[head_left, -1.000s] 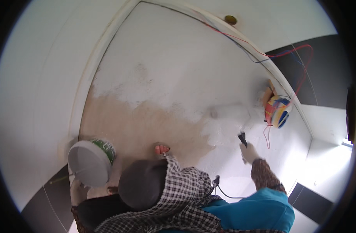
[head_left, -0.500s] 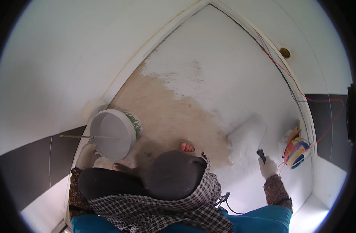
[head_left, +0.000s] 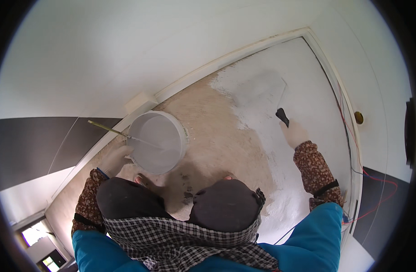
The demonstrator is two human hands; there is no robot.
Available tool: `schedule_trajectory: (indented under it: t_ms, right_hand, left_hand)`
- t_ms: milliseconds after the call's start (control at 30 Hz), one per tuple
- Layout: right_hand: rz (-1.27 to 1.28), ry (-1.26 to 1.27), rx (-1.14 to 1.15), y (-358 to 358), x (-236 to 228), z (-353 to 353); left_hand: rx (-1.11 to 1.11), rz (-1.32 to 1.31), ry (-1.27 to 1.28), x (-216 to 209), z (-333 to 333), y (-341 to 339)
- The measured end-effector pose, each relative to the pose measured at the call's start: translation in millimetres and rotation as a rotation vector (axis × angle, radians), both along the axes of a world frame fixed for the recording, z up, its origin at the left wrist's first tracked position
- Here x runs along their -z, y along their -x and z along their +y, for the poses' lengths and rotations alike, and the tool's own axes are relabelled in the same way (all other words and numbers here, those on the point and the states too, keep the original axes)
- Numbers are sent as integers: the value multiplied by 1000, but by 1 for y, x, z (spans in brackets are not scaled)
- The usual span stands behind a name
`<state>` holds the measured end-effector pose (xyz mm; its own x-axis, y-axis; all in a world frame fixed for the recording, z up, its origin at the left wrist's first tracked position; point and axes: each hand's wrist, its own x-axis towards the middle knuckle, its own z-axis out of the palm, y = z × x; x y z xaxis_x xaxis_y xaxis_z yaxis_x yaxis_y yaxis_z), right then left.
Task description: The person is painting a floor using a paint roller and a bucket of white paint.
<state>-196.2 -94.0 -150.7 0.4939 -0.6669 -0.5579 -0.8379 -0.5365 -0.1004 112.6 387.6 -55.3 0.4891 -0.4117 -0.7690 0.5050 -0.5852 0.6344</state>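
Observation:
My gloved right hand [head_left: 294, 133] is closed round the black handle of a paint roller [head_left: 282, 116]. Its thin wire frame reaches away over the wet pale-grey floor coating; the roller head is blurred and hard to pick out there. A round white bucket [head_left: 186, 136] of pale-grey paint is tipped towards me at the left. At its near left rim my gloved left hand [head_left: 117, 159] grips the edge, its fingers partly hidden. Across the bucket's mouth leans a thin yellow-green stick [head_left: 103, 127], its lower end in the paint.
Bare brown floor [head_left: 203, 131] lies between the bucket and the coated part [head_left: 307, 77]. White walls with a baseboard [head_left: 235, 59] meet at the far corner. Loose red and blue wires [head_left: 391, 183] hang along the right wall. My bent knees [head_left: 226, 205] are close to the bucket.
The view has turned and shifted. My right hand has moved the roller farther away, towards the far wall. The bucket and my left hand now appear farther right, and the wire spool has left view.

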Motion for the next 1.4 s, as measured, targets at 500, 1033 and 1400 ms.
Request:
schedule_trajectory:
  t_ms: [500, 1033, 1400]
  right_hand:
    - [-121, -50, -11, -88, 7, 17]
    - [301, 31, 105, 153, -61, 49]
    - [1, 54, 14, -33, 8, -37]
  left_hand:
    - [113, -16, -43, 1, -7, -2]
    - [27, 52, 25, 3, -8, -7]
    - [34, -2, 31, 1, -15, 0]
